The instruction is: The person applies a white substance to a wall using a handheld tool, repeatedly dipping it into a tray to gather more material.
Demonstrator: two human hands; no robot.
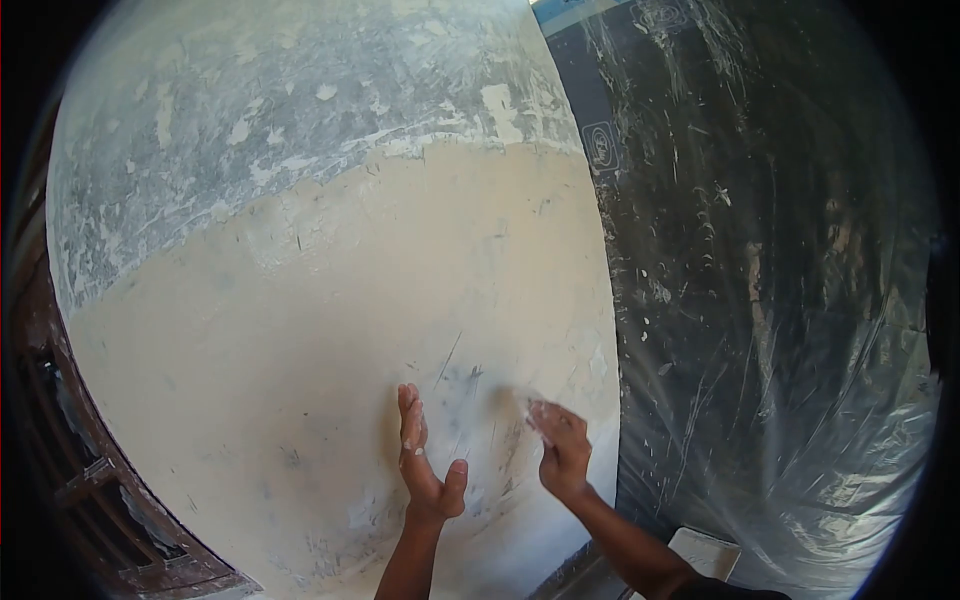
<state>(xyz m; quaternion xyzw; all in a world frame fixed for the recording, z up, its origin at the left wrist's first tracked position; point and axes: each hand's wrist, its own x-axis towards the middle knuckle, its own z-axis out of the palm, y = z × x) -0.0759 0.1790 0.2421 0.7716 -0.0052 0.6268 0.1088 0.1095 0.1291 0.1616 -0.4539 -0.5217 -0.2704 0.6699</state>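
My left hand (428, 465) is raised in front of the wall (270, 360), fingers stretched upward and thumb held apart, with nothing in it. White smears mark its fingers. To its right, my right hand (563, 445) is closed, its fingertips bunched and pale with a whitish coating close to the wall surface. I cannot tell what those fingers pinch. The wall's lower part is smooth and cream, with grey patches, scratches and dark specks around both hands. Its upper part is rough, grey and flaking.
Dark plastic sheeting (770, 290), splashed with white, hangs along the right side. A whitish tray-like container (704, 552) sits low behind my right forearm. On the left is a brown wooden frame with bars (110, 510).
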